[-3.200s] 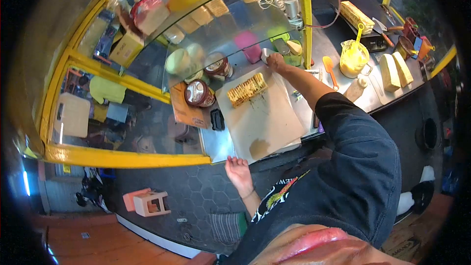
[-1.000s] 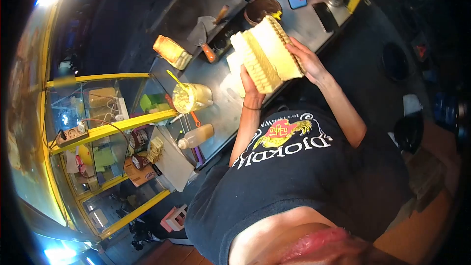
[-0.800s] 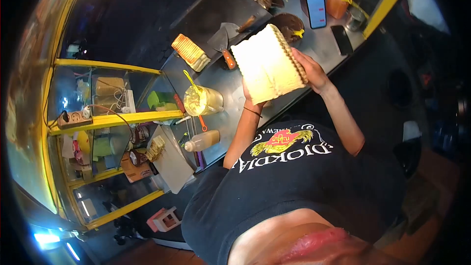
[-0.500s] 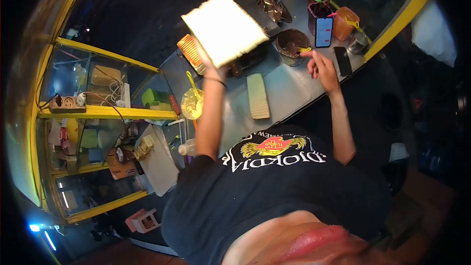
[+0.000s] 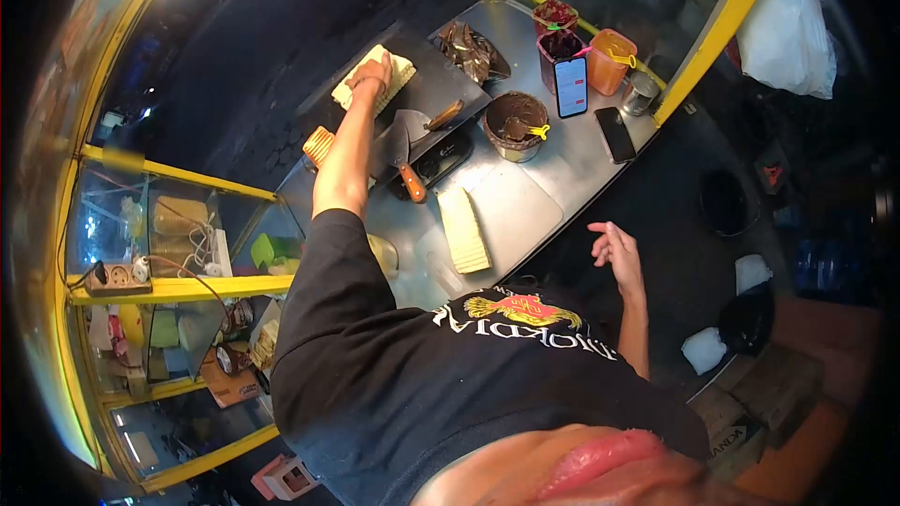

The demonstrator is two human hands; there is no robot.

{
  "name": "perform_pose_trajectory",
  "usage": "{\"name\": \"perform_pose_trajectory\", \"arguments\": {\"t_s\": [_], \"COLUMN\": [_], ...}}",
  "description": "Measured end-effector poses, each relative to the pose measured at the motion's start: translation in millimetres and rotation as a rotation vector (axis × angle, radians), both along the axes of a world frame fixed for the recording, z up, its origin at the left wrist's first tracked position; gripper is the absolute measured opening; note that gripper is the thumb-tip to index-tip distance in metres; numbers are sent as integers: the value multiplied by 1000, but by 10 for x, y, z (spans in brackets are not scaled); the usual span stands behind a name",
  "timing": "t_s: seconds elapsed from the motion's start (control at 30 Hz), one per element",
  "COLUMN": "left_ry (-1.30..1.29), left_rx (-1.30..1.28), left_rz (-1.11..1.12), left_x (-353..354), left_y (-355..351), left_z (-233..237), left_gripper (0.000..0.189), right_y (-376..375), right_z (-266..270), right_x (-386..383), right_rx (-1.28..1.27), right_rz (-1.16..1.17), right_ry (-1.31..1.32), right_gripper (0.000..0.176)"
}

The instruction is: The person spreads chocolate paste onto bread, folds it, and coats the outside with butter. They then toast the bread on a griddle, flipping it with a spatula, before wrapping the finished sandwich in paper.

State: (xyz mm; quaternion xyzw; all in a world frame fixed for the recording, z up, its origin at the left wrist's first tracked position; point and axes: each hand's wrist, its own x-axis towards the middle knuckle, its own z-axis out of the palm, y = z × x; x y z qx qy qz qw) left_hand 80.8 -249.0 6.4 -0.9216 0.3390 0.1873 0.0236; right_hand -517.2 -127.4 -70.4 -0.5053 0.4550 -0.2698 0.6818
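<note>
left hand (image 5: 368, 73): arm stretched full length across the counter (image 5: 525, 211). the hand lies on top of the bread slab (image 5: 392, 75), fingers curled down over it and closed on it. no gap shows between hand and bread.

bread slab: pale, ridged, lying flat on the dark griddle (image 5: 433, 75) at its far left corner, well away from the person's body.

right hand (image 5: 614, 248): off the counter, in the air just beyond its near edge. fingers spread and loosely bent, palm empty, touching nothing.

on the griddle, right of the slab: a scraper with a wooden handle (image 5: 442, 115) and a heap of dark wrappers (image 5: 473, 40). a second scraper with an orange handle (image 5: 401, 157) lies across the griddle's near edge.

on the counter: one long bread slice (image 5: 462, 230) lies flat near the person, apart from both hands. a bowl of chocolate spread (image 5: 513, 117) stands between the griddle and a lit phone (image 5: 570, 86). a dark phone (image 5: 616, 134) lies face up just beside it. an orange tub (image 5: 610, 61) stands near the yellow post (image 5: 712, 33). a browned bread piece (image 5: 319, 143) sits by the left forearm.
</note>
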Motion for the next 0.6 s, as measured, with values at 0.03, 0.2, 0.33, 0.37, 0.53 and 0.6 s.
{"name": "perform_pose_trajectory", "arguments": {"t_s": [0.03,0.2,0.33,0.37,0.53,0.6], "left_ry": [-23,-300,-257,-255,-332,-127], "left_rx": [-185,-403,-427,-436,-390,-640], "left_rz": [64,134,46,30,-33,-121], "left_x": [33,102,208,216,129,104], "left_y": [-76,47,153,173,304,418], "left_z": [-5,-766,-834,-844,-728,-478], "left_gripper": [72,79,81,82,77,54], "right_y": [0,53,324,336,546,361], "right_z": [-50,-374,-1223,-1550,-2725,-2778], "right_x": [-89,-485,-930,-997,-1534,-1724], "right_rx": [17,-58,207,262,372,429], "right_rz": [-45,-109,-136,-122,9,53], "right_ry": [1,140,422,482,507,520], "right_gripper": [43,43,39,38,29,28]}}
